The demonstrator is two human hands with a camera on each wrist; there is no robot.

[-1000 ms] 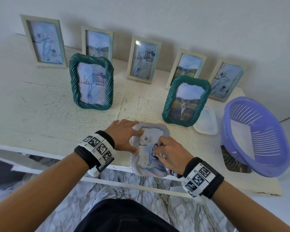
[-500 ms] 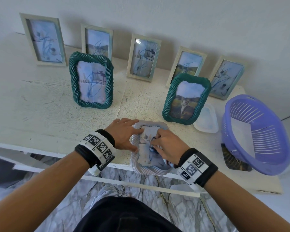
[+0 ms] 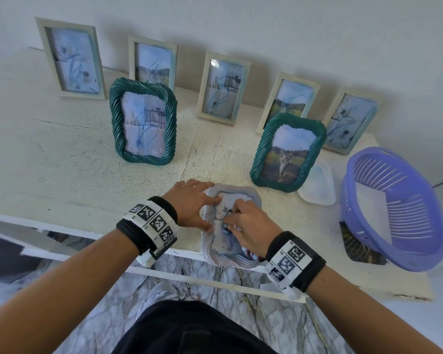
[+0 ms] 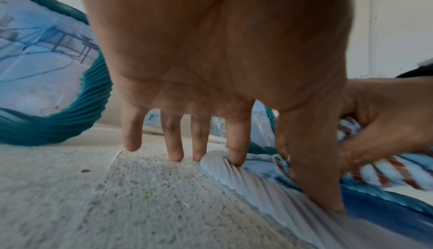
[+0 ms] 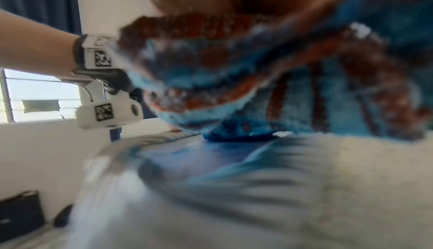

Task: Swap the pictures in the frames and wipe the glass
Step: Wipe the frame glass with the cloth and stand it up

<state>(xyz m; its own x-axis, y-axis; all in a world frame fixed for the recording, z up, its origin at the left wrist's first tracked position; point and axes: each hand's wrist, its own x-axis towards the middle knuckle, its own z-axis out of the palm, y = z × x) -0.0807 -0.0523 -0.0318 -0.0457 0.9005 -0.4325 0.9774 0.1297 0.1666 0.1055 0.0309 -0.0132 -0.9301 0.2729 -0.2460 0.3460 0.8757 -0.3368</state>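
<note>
Head view: eight frames (one flat); left hand [image 3: 189, 203] spread, right hand [image 3: 248, 227] bunching cloth [image 4: 384, 171].

No readable text, brand, or number is found in any view. Only black-and-white square code markers are seen, printed on the white wristbands: a row on the left wristband [image 3: 152, 221], a row on the right wristband [image 3: 290, 260], and two more on the left wrist's camera mount [image 5: 103, 113] in the right wrist view. No letters or digits can be made out on them. Pictures in the frames carry scribbled blue lines, not writing.
</note>
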